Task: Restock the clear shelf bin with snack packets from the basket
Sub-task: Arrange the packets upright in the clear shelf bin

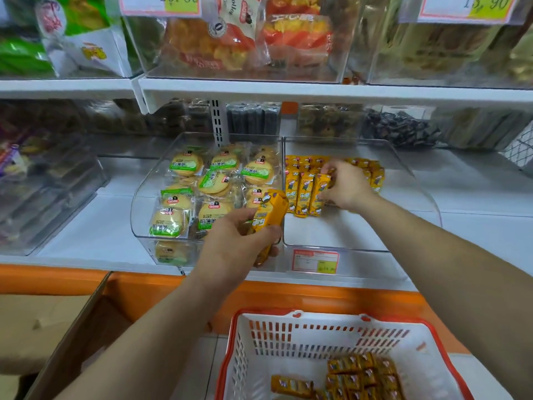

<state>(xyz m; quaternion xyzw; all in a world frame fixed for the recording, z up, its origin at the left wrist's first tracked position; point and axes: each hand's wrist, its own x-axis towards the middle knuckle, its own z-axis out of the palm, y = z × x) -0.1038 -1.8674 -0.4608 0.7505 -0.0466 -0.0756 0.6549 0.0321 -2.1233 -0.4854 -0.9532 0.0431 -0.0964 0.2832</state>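
The clear shelf bin (340, 246) sits on the middle shelf, right of centre. A row of yellow snack packets (300, 194) stands upright along its back left. My right hand (346, 186) reaches into the bin and pinches one yellow packet (322, 192) at the right end of that row. In front of the bin's left corner, my left hand (239, 243) grips a bunch of yellow packets (269, 215). The white basket with a red rim (245, 342) is at the bottom, with several yellow packets (363, 376) lying in it.
A second clear bin (138, 220) of round biscuit packs with green labels stands directly left of the target bin. A price tag (315, 261) hangs on the shelf front. An open cardboard box (57, 327) sits at lower left. Upper shelf bins hold other snacks.
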